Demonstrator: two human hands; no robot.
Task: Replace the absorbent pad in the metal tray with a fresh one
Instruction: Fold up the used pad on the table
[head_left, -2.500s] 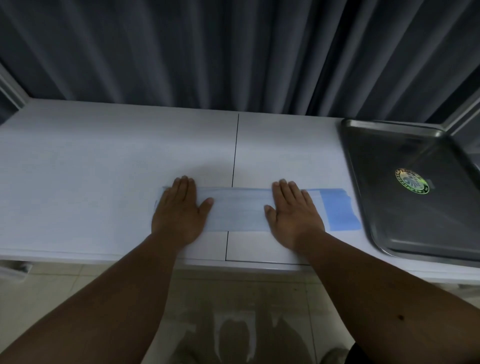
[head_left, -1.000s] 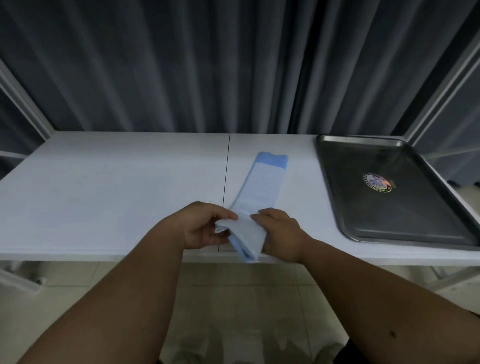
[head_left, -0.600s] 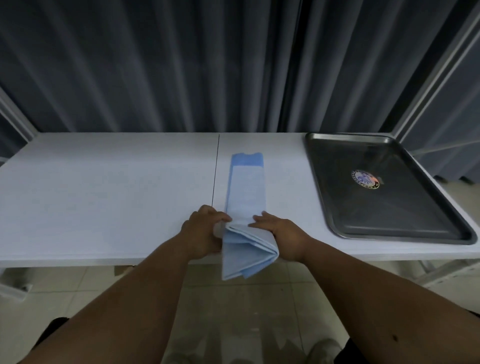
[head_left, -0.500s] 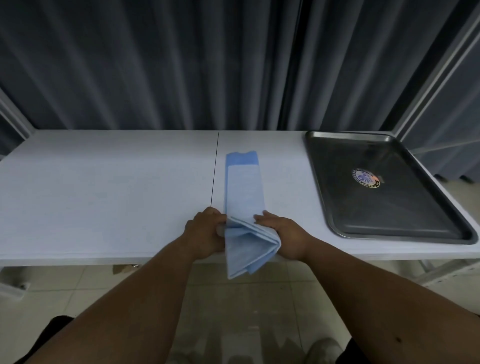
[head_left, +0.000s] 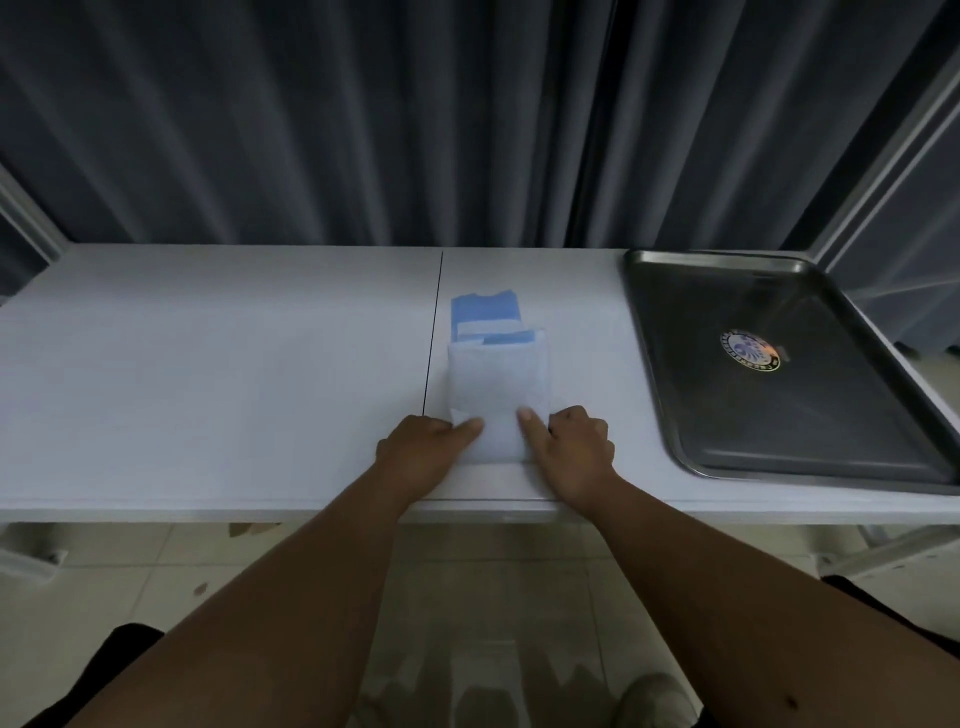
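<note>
Head view, left hand (head_left: 422, 453) and right hand (head_left: 574, 451) gripped folded pad (head_left: 497, 387) at centre, fingers curled on its near corners, metal tray (head_left: 810, 457) at right, white table (head_left: 208, 374), curtain (head_left: 363, 119) across top.

A folded absorbent pad (head_left: 497, 387) is pressed onto the white table (head_left: 208, 374) by the left hand (head_left: 422, 453) and right hand (head_left: 570, 446), beside the metal tray (head_left: 831, 441).

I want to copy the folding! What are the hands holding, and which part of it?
Both hold the folded pad at its near end: the left hand pinches the near left corner, the right hand presses its thumb on the near right part.
</note>
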